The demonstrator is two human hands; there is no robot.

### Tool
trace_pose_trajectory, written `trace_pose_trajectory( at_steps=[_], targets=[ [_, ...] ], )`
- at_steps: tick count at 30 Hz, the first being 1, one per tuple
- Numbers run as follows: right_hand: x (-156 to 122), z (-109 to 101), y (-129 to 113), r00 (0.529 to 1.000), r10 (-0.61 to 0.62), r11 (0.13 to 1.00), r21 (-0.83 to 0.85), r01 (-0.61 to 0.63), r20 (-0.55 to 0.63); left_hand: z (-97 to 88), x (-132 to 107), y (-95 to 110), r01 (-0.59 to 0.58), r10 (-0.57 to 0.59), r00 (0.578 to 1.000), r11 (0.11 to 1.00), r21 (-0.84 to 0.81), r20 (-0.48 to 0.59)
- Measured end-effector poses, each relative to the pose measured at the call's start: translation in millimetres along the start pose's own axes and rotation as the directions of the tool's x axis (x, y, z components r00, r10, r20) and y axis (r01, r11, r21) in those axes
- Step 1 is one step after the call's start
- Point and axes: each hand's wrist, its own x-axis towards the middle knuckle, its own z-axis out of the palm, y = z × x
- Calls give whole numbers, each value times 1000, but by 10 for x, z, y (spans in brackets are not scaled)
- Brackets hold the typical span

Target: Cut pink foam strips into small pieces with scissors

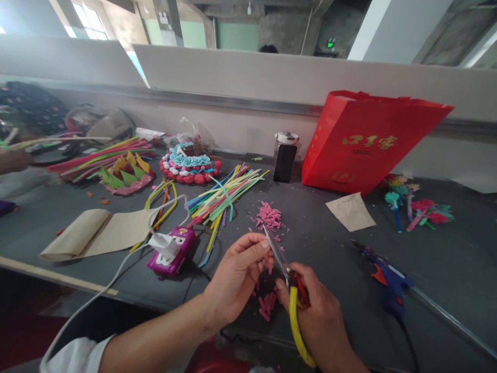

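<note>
My right hand (324, 321) grips a pair of scissors (289, 280) with yellow and red handles, blades pointing up and away. My left hand (238, 274) is closed in a pinch right beside the blades, holding a small pink piece that I can barely see. Pink cut scraps (267, 305) lie on the dark table under my hands. A bigger heap of pink scraps (268, 215) sits just beyond the scissor tips.
Coloured foam strips (221, 199) fan out behind a magenta device with a white plug (173, 248). A blue glue gun (386, 277) lies at right. A red bag (361, 140), a phone against a jar (285, 158), brown paper (97, 230), and foam flower crafts (190, 166) stand farther back.
</note>
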Motion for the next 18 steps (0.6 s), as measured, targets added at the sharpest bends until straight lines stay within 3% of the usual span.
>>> trace_pose_trajectory(
  at_steps=[10,18],
  targets=[
    [32,-22,-8,985,170,973,155,-171,20,17,-5,5,3,-3,1000,1000,1,-3],
    [34,-45,15,985,166,979,111,-171,54,23,2,10,12,-12,1000,1000,-5,-1]
  ],
)
